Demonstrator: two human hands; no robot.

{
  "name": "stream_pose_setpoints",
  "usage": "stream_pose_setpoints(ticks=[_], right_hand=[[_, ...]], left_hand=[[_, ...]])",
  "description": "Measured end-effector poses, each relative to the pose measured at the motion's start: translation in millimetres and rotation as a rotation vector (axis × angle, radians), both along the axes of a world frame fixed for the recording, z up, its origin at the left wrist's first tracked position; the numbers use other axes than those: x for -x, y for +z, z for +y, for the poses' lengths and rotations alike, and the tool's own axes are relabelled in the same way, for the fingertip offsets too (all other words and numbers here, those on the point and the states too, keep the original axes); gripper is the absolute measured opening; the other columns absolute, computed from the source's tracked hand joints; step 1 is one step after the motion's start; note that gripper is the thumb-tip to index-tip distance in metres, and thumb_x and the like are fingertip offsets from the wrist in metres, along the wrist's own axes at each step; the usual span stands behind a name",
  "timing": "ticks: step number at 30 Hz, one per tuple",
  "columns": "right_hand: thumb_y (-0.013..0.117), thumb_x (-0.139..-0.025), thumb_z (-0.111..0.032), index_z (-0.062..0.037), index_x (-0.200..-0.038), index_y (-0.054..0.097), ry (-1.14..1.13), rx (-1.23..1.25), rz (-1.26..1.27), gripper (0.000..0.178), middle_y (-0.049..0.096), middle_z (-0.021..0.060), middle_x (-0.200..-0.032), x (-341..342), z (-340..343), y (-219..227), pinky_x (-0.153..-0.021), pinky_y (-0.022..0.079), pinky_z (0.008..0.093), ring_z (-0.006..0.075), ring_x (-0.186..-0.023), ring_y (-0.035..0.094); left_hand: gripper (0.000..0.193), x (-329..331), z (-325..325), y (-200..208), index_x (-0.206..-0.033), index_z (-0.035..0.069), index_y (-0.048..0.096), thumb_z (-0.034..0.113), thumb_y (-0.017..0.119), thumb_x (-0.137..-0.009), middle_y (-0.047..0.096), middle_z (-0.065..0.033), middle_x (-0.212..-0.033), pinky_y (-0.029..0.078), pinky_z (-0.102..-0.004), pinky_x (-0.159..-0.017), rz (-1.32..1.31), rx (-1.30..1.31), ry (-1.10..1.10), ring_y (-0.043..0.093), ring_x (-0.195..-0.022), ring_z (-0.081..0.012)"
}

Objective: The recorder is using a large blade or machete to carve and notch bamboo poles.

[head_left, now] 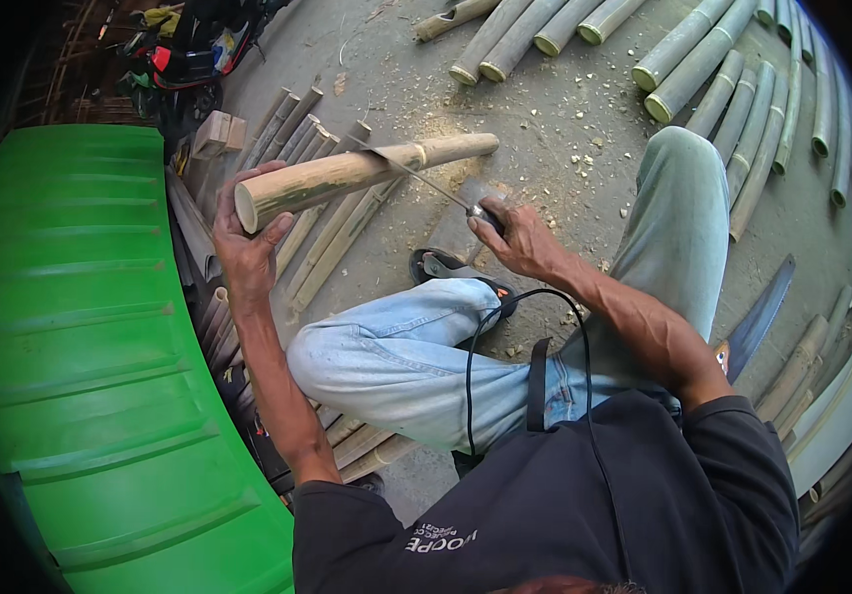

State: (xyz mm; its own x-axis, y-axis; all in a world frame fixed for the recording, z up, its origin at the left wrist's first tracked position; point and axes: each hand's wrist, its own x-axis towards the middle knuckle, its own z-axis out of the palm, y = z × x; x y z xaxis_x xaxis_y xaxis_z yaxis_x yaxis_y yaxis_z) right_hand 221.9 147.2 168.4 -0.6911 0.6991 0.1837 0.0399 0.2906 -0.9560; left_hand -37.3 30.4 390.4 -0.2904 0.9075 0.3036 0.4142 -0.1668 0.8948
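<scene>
A pale bamboo pole [337, 181] slants across the space in front of me, its cut end toward me on the left. My left hand [246, 233] grips it near that end, thumb below and fingers wrapped over the far side. My right hand [518, 236] is closed around the dark handle of a knife [424, 180]. Its narrow blade crosses the pole near a node, the tip reaching past the far side. Green skin patches show along the pole's lower side. Under the knife handle, a flat wooden board [469, 223] lies on the floor by my foot.
Bamboo poles [703, 59] lie in rows at the far right, and more lengths [337, 238] are stacked at left. A handsaw [760, 315] rests right of my leg. Green ribbed sheeting [80, 327] fills the left side. Shavings [565, 148] litter the floor; a motorcycle [193, 59] stands behind.
</scene>
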Motion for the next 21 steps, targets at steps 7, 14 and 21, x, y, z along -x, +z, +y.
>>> stream_pose_setpoints(ticks=[7,14,21], right_hand=[[0.056,-0.098,-0.029,0.0043,-0.102,0.064,-0.052,0.081,-0.155,0.034,0.061,0.0272,-0.072,2.6,14.7,-22.3,-0.065,0.047,0.0487,0.0423,-0.069,0.064],[0.056,-0.097,-0.031,0.0054,-0.103,0.063,-0.103,0.118,-0.214,0.038,0.061,0.0245,-0.069,-4.3,40.1,-42.6,-0.063,0.047,0.0483,0.0378,-0.063,0.063],[0.055,-0.099,-0.033,0.0057,-0.096,0.062,-0.045,0.166,-0.16,0.039,0.061,0.0262,-0.072,-2.8,28.2,-9.3,-0.065,0.047,0.048,0.0373,-0.066,0.062]], left_hand=[[0.063,2.0,3.7,-1.1,-0.127,0.003,0.055,-0.003,0.083,-0.071,0.06,-0.0195,-0.131,0.049,-0.0397,-0.107,0.001,0.023,0.0,0.059,-0.123,-0.0268],[0.065,-5.2,13.7,-1.9,-0.127,0.004,0.055,-0.003,0.083,-0.069,0.061,-0.0193,-0.131,0.045,-0.0419,-0.112,-0.015,0.048,-0.04,0.057,-0.127,-0.0277],[0.066,-5.7,1.2,4.3,-0.126,0.005,0.055,-0.002,0.085,-0.068,0.06,-0.018,-0.133,0.044,-0.0412,-0.112,0.011,0.072,-0.064,0.055,-0.128,-0.0266]])
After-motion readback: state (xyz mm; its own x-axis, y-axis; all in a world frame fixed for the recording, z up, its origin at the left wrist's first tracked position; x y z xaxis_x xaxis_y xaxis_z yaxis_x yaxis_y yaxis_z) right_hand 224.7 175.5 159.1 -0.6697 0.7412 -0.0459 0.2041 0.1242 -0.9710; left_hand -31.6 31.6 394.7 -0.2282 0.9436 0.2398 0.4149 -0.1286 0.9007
